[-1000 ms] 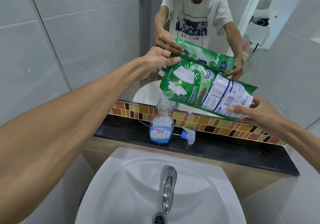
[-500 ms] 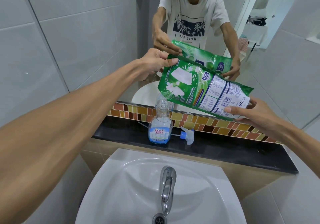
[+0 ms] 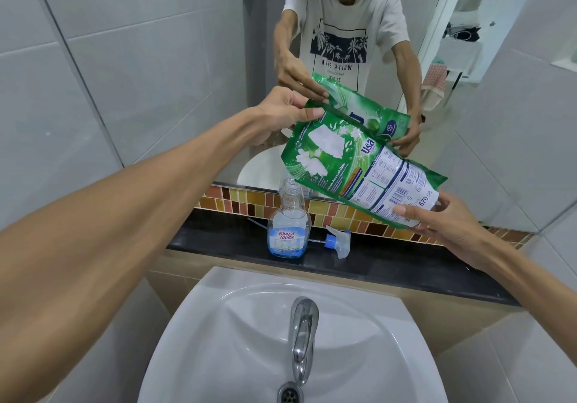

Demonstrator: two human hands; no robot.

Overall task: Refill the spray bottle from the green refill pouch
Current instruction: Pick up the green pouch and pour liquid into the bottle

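Compared with the earlier frames, the green refill pouch (image 3: 359, 165) is seen tipped a little further, its lower left corner brought down closer to the open neck of the spray bottle (image 3: 288, 224); the shift is small, and the bottle itself is unmoved. The pouch is held slantwise across the centre of the frame, upper end at the left, printed bottom end at the right. Its top corner is pinched between thumb and fingers of the left hand (image 3: 282, 112), while the bottom edge is supported from beneath by the right hand (image 3: 437, 218), fingers curled against the film.

The spray bottle is stood upright on the black ledge (image 3: 406, 265) just below centre, its cap off, with only a shallow layer of blue liquid at the base. The trigger head (image 3: 338, 241) is laid on the ledge just to the bottle's right, its dip tube pointing towards the bottle. The white basin (image 3: 218, 324) and tap (image 3: 303, 334) fill the lower frame.

No stream of liquid can be made out, and whether the pouch corner has been opened cannot be told. The step is judged to be the lining-up before pouring: the pouch corner is near but not yet over the narrow neck. A careful aim would be called for, since the soft pouch may gush and spill onto the ledge.
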